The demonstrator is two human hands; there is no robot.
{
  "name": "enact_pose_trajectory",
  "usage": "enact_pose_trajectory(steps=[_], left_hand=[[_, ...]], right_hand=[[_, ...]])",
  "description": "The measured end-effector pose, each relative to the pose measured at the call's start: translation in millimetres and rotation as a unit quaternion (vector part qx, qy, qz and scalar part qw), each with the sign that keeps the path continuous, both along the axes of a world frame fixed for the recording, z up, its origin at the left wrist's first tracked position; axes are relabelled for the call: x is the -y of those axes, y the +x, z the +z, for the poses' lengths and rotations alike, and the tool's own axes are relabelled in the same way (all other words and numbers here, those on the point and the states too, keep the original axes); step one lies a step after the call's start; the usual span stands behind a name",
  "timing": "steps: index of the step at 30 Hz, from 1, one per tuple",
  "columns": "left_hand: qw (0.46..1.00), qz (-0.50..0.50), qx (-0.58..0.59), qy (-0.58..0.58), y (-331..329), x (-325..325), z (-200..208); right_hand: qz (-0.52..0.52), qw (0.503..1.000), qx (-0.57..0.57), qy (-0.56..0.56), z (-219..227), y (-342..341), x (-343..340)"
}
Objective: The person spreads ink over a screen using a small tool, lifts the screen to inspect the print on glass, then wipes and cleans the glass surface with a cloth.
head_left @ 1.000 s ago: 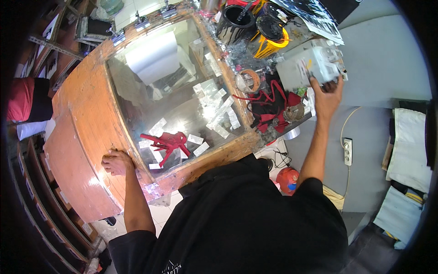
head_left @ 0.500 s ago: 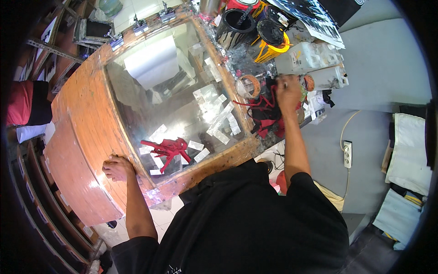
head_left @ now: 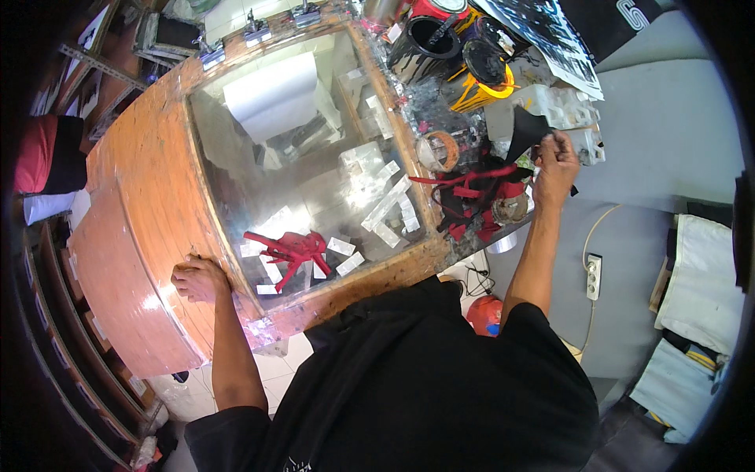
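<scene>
1. In the head view, the right hand (head_left: 555, 157) is up at about 2 o'clock, out past the right edge of the surface (head_left: 149, 197).
2. Its grip is clenched on a piece of black cloth (head_left: 525, 130), which sticks up and to the left from the fingers.
3. The black cloth hangs just above a pile of red straps (head_left: 472, 189) and a small round thing, at the right end of the surface.
4. A roll of tape (head_left: 442, 149) lies just left of the straps.
5. Black pots (head_left: 429, 39) with yellow rims stand at about 1 o'clock, next to a white plastic tray (head_left: 550, 102).
6. The left hand (head_left: 200, 277) is at about 8 o'clock.
7. It rests on the orange wood rim of the surface, fingers curled, grasping nothing.
8. The middle of the surface is a shiny glass pane (head_left: 299, 157) with small bits of clear tape on it.
9. A red shape (head_left: 289, 250) lies on the glass, near the left hand but not touching it.
</scene>
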State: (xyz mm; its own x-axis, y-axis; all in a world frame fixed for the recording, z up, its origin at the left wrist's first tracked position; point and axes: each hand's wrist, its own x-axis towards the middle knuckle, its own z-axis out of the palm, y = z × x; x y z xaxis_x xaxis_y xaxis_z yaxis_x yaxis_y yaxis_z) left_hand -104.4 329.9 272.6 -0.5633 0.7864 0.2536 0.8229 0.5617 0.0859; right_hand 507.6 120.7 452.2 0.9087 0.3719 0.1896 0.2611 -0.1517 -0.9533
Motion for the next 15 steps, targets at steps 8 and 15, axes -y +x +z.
enact_pose_trajectory(steps=[8,15], left_hand=[[1.000,-0.007,-0.009,-0.002,1.5,-1.0,2.4],[1.000,-0.015,0.003,0.011,5.6,-1.5,8.1]], right_hand=[[-0.138,0.952,0.267,0.049,93.6,-47.7,-5.9],[-0.175,0.861,0.372,0.300,203.3,-87.7,-26.4]])
